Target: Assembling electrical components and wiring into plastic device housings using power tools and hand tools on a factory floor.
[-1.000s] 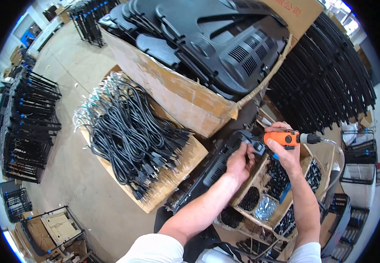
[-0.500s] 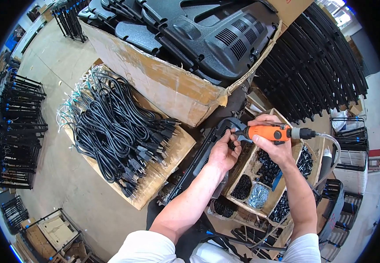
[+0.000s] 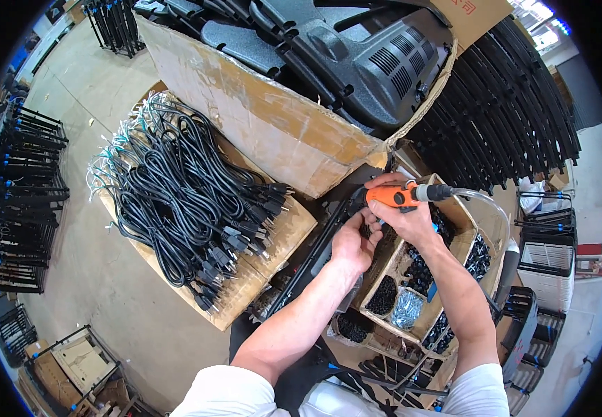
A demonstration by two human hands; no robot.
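Observation:
My right hand [image 3: 412, 221] is wrapped round an orange air screwdriver [image 3: 396, 197] with a clear hose at its rear end. The tool lies tilted, its dark front end pointing left and down toward a black plastic part [image 3: 313, 263] in front of me. Close by the tool's tip is my left hand [image 3: 352, 244], palm up, with the fingers curled in. Small dark pieces seem to lie in those fingers, but I cannot make out what they are. The tool's tip and the spot it meets are hidden by the hands.
A divided cardboard tray [image 3: 377, 321] of black screws and silver screws [image 3: 408, 308] stands at the right. Bundled black power cords [image 3: 183, 181] lie on cardboard at the left. A big carton [image 3: 273, 118] of black plastic housings [image 3: 384, 69] rises behind, with stacked black frames [image 3: 495, 111] beyond.
The orange screwdriver and my right hand have moved left and slightly up, bringing the tool closer to the black part. My left hand has stayed almost in place. The view has shifted slightly.

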